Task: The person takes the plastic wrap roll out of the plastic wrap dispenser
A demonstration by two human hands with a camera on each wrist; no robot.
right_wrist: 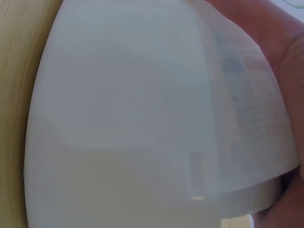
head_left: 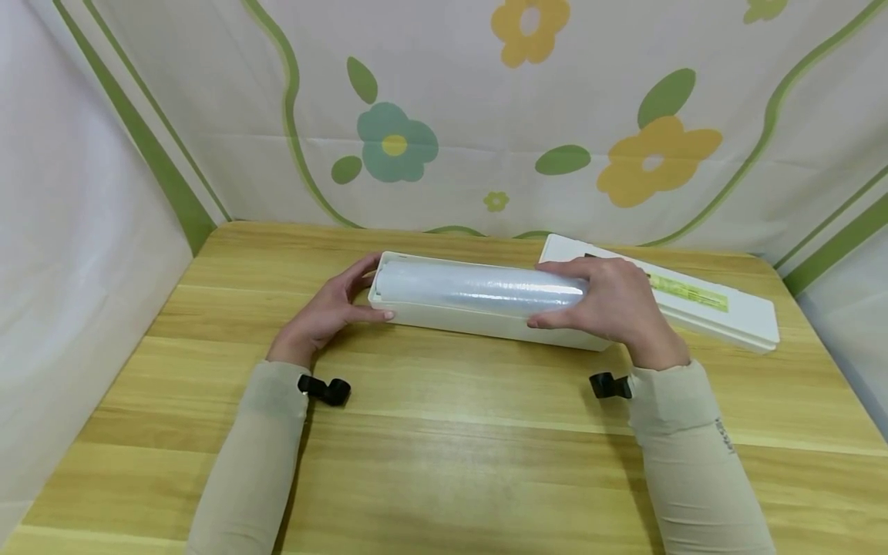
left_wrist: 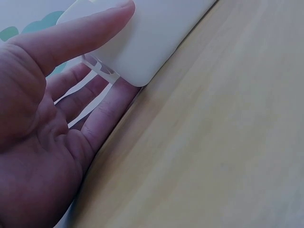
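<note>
A roll of clear plastic wrap [head_left: 479,289] lies lengthwise in a long, open white box [head_left: 444,317] on the table. My left hand [head_left: 333,310] holds the box's left end, its thumb against the front wall and the other fingers round behind the end. The left wrist view shows that thumb [left_wrist: 90,35] on the box's white side [left_wrist: 152,42]. Over the right end, my right hand [head_left: 607,301] grips the roll from above, thumb in front and fingers behind. In the right wrist view, the roll's end [right_wrist: 256,118] rises above the box wall [right_wrist: 123,104], next to my palm.
A long white lid [head_left: 745,312] with a yellow-green label lies slanted behind and right of my right hand. A flower-printed curtain [head_left: 451,92] hangs along the back edge of the wooden table [head_left: 444,462], with white cloth at both sides.
</note>
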